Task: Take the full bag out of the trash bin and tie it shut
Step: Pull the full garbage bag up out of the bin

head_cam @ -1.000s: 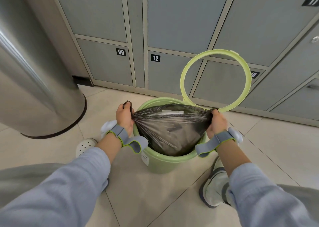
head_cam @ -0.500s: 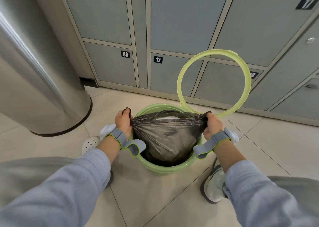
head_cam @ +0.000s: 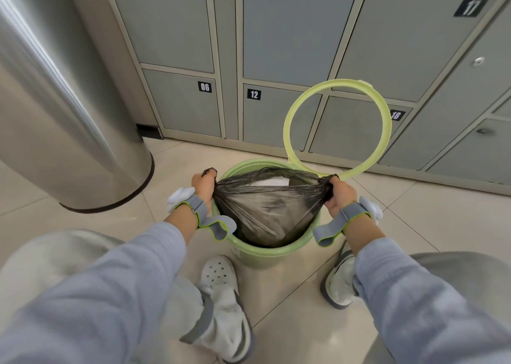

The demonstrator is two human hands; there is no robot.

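A round light-green trash bin point(head_cam: 265, 256) stands on the tiled floor between my feet. Its green ring lid point(head_cam: 385, 131) is tipped up at the back right. A dark grey plastic bag point(head_cam: 265, 209) sits partly inside the bin, its mouth pulled taut above the rim, with something white showing inside. My left hand point(head_cam: 203, 184) is closed on the bag's left edge. My right hand point(head_cam: 338, 192) is closed on the bag's right edge. Both wrists wear grey straps.
A wide steel column point(head_cam: 69, 114) stands at the left, close to the bin. Grey numbered lockers point(head_cam: 290, 37) line the wall right behind it. My shoes point(head_cam: 221, 275) rest on the floor on either side of the bin's front.
Both hands have risen a little with the bag's edges, and more of the bag now stands above the rim. My view has risen and my feet have come into sight.
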